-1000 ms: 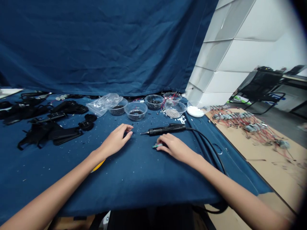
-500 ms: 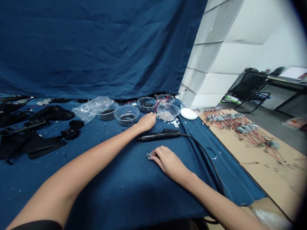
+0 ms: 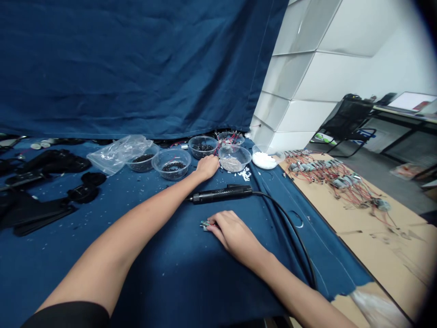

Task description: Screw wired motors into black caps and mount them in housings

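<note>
My right hand rests low over the blue cloth with fingers and thumb closed on a small circuit board, which pokes out at the left; a bit of red wire shows by the fingertips. My left hand reaches farther out, fingers curled together, beside the clear bowl of small silvery pieces and in front of a bowl of black parts. Its fingertips are close to thin red wires; what they pinch, if anything, is hidden. Between my hands lies a black electric screwdriver with its cable trailing right.
More bowls of dark parts and a bowl of white pieces line the back. A clear plastic bag and black molded parts lie left. Motors with red wires cover cardboard at the right. White boxes stand behind.
The whole view has shifted, so the bowls and screwdriver appear farther left. My left hand has moved slightly forward among the bowls. My right hand keeps hold of the circuit board.
</note>
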The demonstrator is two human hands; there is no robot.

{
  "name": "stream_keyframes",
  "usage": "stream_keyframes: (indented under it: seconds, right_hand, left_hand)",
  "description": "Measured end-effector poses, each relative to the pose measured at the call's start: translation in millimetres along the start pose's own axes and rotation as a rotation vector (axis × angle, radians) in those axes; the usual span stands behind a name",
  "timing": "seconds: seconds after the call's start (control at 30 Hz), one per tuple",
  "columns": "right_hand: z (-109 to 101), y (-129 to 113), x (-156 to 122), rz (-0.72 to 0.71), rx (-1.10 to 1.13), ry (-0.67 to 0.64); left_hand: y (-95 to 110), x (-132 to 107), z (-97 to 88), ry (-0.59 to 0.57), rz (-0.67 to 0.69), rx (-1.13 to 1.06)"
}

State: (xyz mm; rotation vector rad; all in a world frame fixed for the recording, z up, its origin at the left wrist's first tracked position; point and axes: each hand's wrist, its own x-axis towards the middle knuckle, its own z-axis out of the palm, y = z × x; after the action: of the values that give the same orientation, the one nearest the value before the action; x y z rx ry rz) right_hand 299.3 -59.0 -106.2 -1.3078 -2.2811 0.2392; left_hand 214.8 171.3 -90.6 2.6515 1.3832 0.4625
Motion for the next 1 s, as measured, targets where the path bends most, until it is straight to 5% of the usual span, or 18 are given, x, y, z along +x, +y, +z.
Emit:
stream_keyframes:
  seconds: [0.17,0.3,0.43,0.5,0.57,0.7,0.8,0.9,1.0]
  right_hand:
    - [-1,6,-2,0.028,-0.062,0.012]
    - [-1,9,-1,0.056,-0.077,0.020]
    - [-3,6,0,0.043,-0.059,0.017]
    - [-7,1,1,0.015,-0.071,0.015]
    - [-12,-5,1,-0.022,-0.096,0.029]
    - [-17,-25,7,-0.113,-0.100,0.095]
    - [-11,-44,21,-0.183,-0.057,0.101]
    - [4,-63,40,-0.198,-0.009,0.023]
    - [22,-76,58,-0.190,-0.012,-0.069]
  left_hand:
    - [6,-60,-38.0,0.119,0.031,-0.070]
    - [-8,-121,-99.8,0.165,0.043,-0.155]
    - [-22,-169,-165.2,0.470,-0.104,-0.313]
    - [-21,-191,-177.4,0.566,-0.155,-0.343]
    - [-18,-217,-167.9,0.475,-0.156,-0.331]
    - [-19,-264,-109.4,0.151,-0.175,-0.110]
    - [-25,-285,-76.7,0.050,-0.145,0.082]
    - [-25,-298,-75.0,0.101,-0.100,0.233]
    - [-26,-314,-90.0,0.182,-0.197,0.395]
